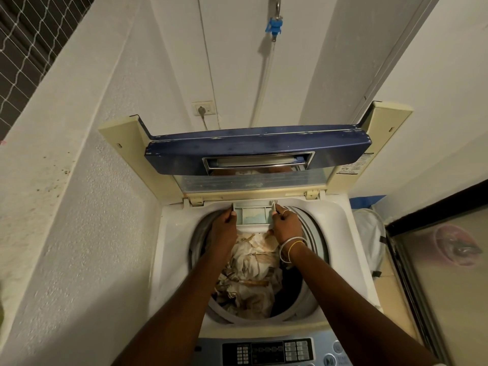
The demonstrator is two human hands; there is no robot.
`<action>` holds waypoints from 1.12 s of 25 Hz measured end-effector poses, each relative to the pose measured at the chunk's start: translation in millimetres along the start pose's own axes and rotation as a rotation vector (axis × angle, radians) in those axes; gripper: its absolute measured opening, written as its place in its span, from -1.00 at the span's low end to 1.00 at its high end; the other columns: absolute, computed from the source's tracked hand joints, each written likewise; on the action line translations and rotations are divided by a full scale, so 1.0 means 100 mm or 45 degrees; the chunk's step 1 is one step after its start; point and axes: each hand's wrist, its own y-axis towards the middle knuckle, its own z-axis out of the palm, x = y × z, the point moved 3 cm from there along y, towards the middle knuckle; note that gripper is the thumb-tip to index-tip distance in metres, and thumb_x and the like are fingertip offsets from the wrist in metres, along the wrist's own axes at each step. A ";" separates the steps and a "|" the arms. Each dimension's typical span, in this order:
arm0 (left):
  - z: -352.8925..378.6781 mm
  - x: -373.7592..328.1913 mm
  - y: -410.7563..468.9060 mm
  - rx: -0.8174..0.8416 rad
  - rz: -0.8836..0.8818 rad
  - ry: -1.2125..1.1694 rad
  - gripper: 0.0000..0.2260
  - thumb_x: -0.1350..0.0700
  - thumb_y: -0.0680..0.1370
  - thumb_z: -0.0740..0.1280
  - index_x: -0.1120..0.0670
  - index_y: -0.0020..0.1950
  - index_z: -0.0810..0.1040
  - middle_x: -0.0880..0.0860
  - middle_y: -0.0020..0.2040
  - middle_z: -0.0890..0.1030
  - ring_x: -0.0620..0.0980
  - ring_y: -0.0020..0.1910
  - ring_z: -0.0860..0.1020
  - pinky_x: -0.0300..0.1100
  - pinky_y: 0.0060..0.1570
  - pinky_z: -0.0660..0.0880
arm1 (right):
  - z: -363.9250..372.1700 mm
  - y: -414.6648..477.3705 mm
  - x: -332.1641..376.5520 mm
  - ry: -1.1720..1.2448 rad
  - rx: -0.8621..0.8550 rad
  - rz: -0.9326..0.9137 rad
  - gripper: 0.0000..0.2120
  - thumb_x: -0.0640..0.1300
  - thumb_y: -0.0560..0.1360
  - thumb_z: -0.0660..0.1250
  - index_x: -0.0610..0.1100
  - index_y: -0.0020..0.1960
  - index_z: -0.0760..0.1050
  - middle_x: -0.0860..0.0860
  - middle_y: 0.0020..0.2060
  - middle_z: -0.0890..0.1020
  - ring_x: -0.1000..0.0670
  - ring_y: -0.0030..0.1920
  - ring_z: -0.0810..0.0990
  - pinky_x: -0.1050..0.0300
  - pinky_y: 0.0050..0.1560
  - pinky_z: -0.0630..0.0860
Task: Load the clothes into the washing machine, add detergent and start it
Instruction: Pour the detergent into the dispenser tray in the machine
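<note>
Clothes [248, 270], cream and tan, lie heaped inside the drum of the top-loading washing machine [340, 223], whose lid [257, 154] stands raised. Both hands reach to the detergent drawer [253, 214] at the tub's far rim: the left hand [224, 225] grips its left end, the right hand [286, 223] its right end. Pale residue, possibly powder, sits inside.

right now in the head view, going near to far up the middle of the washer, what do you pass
control panel → clothes in the drum → detergent drawer, held between left hand and right hand → raised lid → wall socket → blue tap
</note>
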 end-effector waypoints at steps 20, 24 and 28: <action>0.04 0.04 -0.04 -0.142 0.075 0.026 -0.66 -0.04 0.67 0.19 -0.02 0.43 0.49 0.07 0.29 0.60 0.10 0.19 0.59 0.14 0.24 0.54 | 0.00 -0.04 0.05 -0.165 -0.042 -0.070 -0.72 -0.10 0.61 0.23 -0.08 0.27 0.58 -0.10 -0.05 0.68 -0.12 -0.09 0.67 -0.11 0.03 0.63; 0.04 0.03 -0.04 -0.155 0.085 0.026 -0.66 -0.03 0.67 0.20 0.01 0.42 0.50 0.06 0.29 0.60 0.10 0.20 0.59 0.14 0.25 0.53 | -0.01 -0.04 0.06 -0.242 -0.053 -0.094 -0.71 -0.11 0.63 0.21 -0.11 0.28 0.57 -0.13 -0.06 0.68 -0.12 -0.08 0.65 -0.01 0.02 0.59; 0.05 0.06 -0.06 -0.171 0.059 0.061 -0.63 -0.08 0.67 0.18 0.04 0.41 0.51 0.09 0.25 0.62 0.09 0.17 0.59 0.11 0.25 0.53 | -0.01 -0.02 0.05 -0.178 -0.049 -0.064 -0.73 -0.11 0.62 0.23 -0.14 0.24 0.60 -0.16 -0.02 0.69 -0.19 -0.01 0.66 -0.07 0.11 0.59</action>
